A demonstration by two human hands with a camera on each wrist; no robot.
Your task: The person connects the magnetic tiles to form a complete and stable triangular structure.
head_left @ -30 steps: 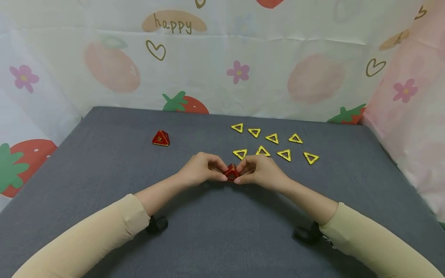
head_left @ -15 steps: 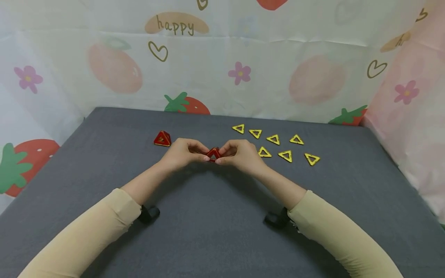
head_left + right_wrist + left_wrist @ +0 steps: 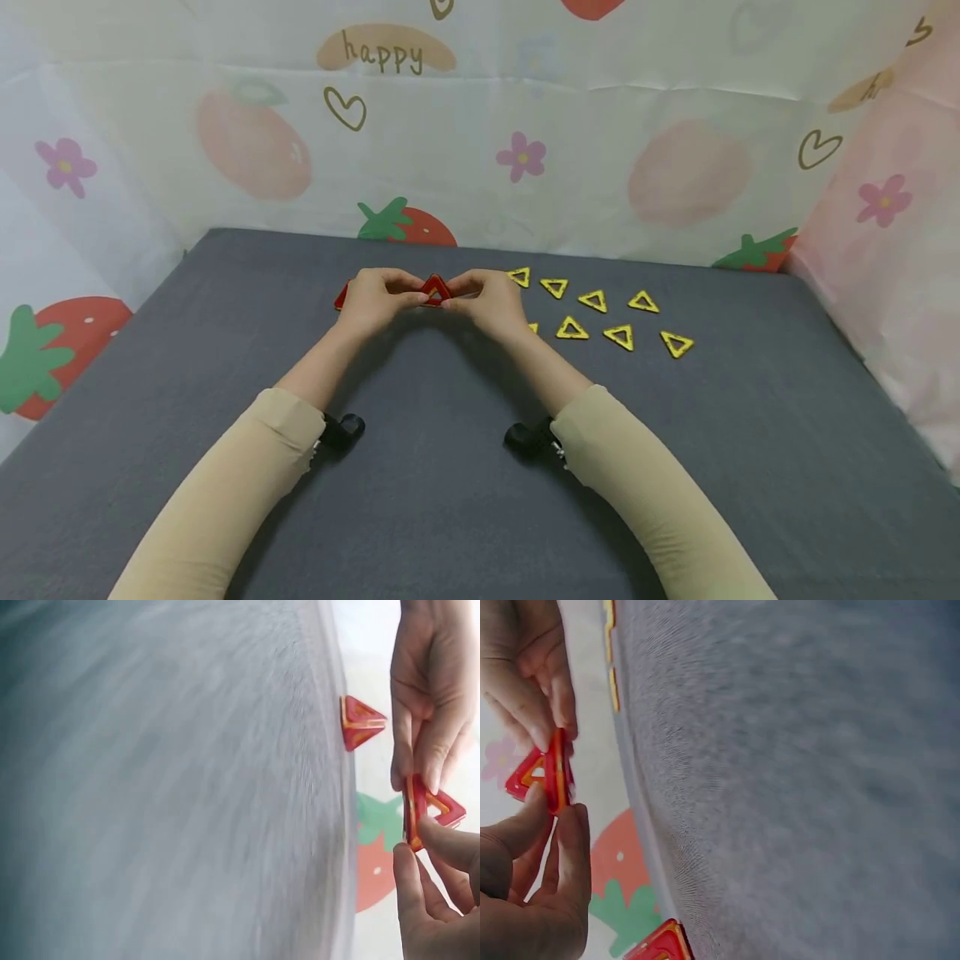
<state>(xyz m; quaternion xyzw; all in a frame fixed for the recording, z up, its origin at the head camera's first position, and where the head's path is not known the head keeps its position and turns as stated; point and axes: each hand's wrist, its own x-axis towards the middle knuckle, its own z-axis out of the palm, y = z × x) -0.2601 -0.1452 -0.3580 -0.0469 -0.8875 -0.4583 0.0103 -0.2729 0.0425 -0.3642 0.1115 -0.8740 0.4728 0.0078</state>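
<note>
Between my two hands is a small red pyramid (image 3: 435,289) of triangular magnetic tiles with open centres. My left hand (image 3: 371,302) pinches its left side between thumb and fingers. From the right, my right hand (image 3: 492,305) pinches the opposite side. Both wrist views show the pyramid off the tabletop, against the printed cloth. A second red pyramid (image 3: 361,724) stands on the table just left of my left hand, which mostly hides it in the head view.
Several yellow triangular tiles (image 3: 572,328) lie flat in two rows right of my right hand, whose wrist partly covers one. A grey cloth covers the table (image 3: 435,483). Behind it hangs a printed backdrop (image 3: 570,108).
Both hands have carried the red pyramid away from me and to the left, close to the other red pyramid. The grip on it looks the same throughout.
</note>
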